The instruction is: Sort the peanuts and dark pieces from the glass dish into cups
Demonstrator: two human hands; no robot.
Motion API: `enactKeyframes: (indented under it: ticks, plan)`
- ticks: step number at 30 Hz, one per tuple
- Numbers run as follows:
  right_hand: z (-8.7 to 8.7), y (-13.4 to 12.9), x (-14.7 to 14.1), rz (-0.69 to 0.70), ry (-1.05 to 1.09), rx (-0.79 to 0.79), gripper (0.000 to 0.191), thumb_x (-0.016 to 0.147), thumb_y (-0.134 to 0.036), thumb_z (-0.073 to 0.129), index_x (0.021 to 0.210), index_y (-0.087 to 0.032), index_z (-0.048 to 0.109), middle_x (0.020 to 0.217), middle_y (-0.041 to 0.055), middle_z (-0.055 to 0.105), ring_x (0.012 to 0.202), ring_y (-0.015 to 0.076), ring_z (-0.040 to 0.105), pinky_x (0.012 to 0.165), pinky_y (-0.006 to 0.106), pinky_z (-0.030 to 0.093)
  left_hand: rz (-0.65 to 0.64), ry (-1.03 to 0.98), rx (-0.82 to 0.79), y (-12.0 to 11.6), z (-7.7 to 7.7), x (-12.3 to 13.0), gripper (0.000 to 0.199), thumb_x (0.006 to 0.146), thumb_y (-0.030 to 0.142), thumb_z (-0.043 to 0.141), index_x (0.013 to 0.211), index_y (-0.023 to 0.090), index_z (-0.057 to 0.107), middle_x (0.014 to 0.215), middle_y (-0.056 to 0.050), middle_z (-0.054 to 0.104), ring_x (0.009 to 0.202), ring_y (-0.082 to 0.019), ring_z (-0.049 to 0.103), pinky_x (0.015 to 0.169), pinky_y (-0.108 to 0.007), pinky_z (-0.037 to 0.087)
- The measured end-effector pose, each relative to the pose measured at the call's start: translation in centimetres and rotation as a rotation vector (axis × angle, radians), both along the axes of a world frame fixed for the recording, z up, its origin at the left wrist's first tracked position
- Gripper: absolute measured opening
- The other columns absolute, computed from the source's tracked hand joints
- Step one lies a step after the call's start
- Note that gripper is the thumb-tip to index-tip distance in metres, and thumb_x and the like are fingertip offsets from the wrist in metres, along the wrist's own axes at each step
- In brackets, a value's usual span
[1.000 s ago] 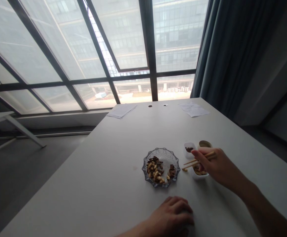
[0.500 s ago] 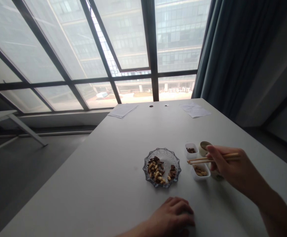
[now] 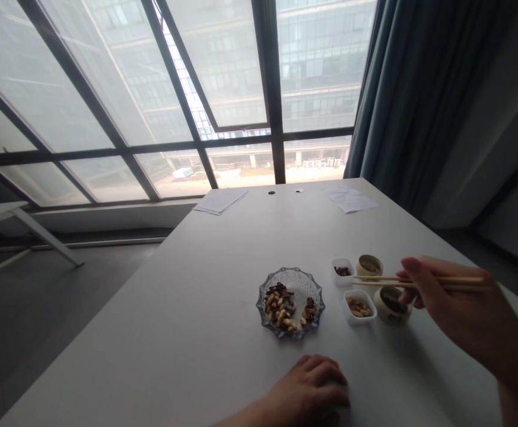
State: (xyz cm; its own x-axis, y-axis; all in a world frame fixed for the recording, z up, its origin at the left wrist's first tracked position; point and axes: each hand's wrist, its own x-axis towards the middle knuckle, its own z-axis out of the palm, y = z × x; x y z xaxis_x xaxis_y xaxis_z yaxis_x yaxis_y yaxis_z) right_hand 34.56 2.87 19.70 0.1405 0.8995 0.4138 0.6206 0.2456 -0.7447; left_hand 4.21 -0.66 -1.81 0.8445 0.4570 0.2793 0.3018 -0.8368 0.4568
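My right hand (image 3: 450, 302) is closed round a pair of wooden chopsticks (image 3: 383, 278), their tips pointing left over the small containers. Nothing shows between the tips. Below them are a white plastic cup (image 3: 359, 320) with peanuts and a round pale pot (image 3: 392, 317) with dark contents. Behind stand a second white cup (image 3: 336, 280) holding dark brown pieces and another round pot (image 3: 369, 273). A scalloped glass dish (image 3: 265, 320) to the left holds peanuts and dark brown pieces in separate heaps. My left hand (image 3: 310, 388) rests on the table in front of it, fingers curled, their undersides hidden.
The white table (image 3: 174, 332) runs away toward tall windows. Papers (image 3: 221, 201) lie at its far left corner and more sheets (image 3: 356, 198) at the far right. A dark blue curtain (image 3: 410, 118) hangs on the right. Another table (image 3: 0, 213) stands at the left.
My right hand has moved right with the chopsticks, and their tips have drawn back and slightly upward. Both round pots show more fully. My left hand stays put.
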Motion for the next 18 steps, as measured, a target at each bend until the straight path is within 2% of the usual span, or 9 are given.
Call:
enactKeyframes:
  ticks: [2,4,8,14,18]
  plan:
    - [-0.1,0.0,-1.0,0.077,0.083,-0.028,0.057,0.107,-0.071,0.067,0.083,-0.022,0.083,0.065,0.0050,0.076,0.054,0.0201,0.071,0.050,0.029,0.051,0.010,0.000,0.010,-0.1,0.0,0.0,0.023,0.106,0.030,0.082,0.126,0.028,0.071,0.141,-0.003,0.077,0.139,-0.024,0.068,0.123,-0.035,0.050]
    - [-0.3,0.2,-2.4,0.217,0.132,-0.078,0.060,0.109,-0.069,0.064,0.077,-0.021,0.079,0.065,0.0057,0.075,0.056,0.0196,0.070,0.053,0.029,0.051,0.015,0.018,0.016,-0.1,-0.1,0.0,0.025,0.105,0.030,0.084,0.126,0.028,0.071,0.140,-0.003,0.077,0.139,-0.024,0.068,0.123,-0.035,0.050]
    - [-1.2,1.4,-5.3,0.456,0.036,-0.116,0.068,0.111,-0.071,0.057,0.067,-0.021,0.071,0.064,0.0057,0.072,0.061,0.0192,0.067,0.060,0.030,0.050,0.008,0.026,0.017,-0.1,-0.2,0.0,0.025,0.106,0.032,0.084,0.127,0.028,0.071,0.139,-0.003,0.077,0.140,-0.024,0.068,0.124,-0.035,0.050]
    - [-4.3,3.2,-7.1,0.551,-0.067,-0.139,0.071,0.113,-0.074,0.050,0.064,-0.023,0.060,0.062,0.0036,0.069,0.061,0.0187,0.064,0.065,0.032,0.045,0.018,0.069,0.003,-0.2,0.1,0.1,0.025,0.105,0.033,0.085,0.126,0.029,0.071,0.139,-0.003,0.077,0.141,-0.026,0.067,0.124,-0.038,0.050]
    - [-5.4,3.4,-7.4,0.556,-0.078,-0.128,0.072,0.116,-0.071,0.047,0.064,-0.023,0.056,0.061,0.0019,0.066,0.061,0.0176,0.062,0.067,0.032,0.043,0.014,0.064,0.010,-0.2,0.4,0.1,0.027,0.104,0.031,0.086,0.126,0.029,0.071,0.140,-0.002,0.076,0.143,-0.025,0.066,0.126,-0.036,0.048]
